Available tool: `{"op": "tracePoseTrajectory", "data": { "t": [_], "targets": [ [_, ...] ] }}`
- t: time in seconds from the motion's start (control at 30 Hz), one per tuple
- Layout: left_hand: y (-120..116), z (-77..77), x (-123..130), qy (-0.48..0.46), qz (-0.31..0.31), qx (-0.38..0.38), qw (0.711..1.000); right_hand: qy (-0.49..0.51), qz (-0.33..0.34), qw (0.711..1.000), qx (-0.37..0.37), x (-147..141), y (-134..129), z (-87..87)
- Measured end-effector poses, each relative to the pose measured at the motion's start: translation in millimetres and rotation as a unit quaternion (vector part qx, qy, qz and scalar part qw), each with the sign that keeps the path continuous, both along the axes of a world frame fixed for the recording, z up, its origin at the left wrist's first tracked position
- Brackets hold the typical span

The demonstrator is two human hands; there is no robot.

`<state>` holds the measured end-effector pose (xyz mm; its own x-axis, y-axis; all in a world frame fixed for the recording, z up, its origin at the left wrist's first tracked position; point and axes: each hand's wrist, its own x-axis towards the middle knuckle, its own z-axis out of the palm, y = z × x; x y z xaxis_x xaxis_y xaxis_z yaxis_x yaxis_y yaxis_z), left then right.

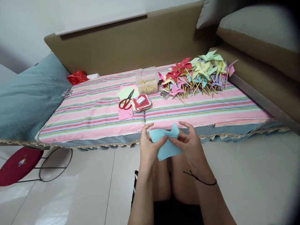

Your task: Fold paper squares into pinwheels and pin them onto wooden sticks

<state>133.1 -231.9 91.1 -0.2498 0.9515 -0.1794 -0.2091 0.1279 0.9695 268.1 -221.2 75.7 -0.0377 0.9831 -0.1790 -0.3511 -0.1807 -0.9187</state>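
A light blue sheet of paper [169, 149] is held up over my lap, its upper edge cut and bent so that one pointed flap sticks up on the right. My left hand [150, 145] pinches it near the middle from the left, thumb on the front. From the other side my right hand [189, 145] does the same, the two thumb tips close together. The fingers behind the paper are mostly hidden. Beyond the hands, red-handled scissors [126, 101] lie on paper sheets, beside a stack of coloured paper squares [142, 104] with a small white box [140, 100] on top.
A striped cloth [98, 114] covers the seat ahead. On it stand a clear plastic box [147, 81] of thin sticks, a small container of metal bits [164, 94], and a heap of paper pinwheels [199, 73]. A red bag [77, 77] lies far left; a red stool [20, 165] stands on the floor.
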Motion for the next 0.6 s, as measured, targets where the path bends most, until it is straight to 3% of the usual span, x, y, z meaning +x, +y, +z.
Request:
{"op": "tracePoseTrajectory", "data": {
  "t": [0.6],
  "targets": [
    [-2.0, -1.2, -2.6, -0.026, -0.035, -0.002, 0.999, -0.023, -0.008, 1.0, -0.01, 3.3, -0.6, -0.1]
  ]
}}
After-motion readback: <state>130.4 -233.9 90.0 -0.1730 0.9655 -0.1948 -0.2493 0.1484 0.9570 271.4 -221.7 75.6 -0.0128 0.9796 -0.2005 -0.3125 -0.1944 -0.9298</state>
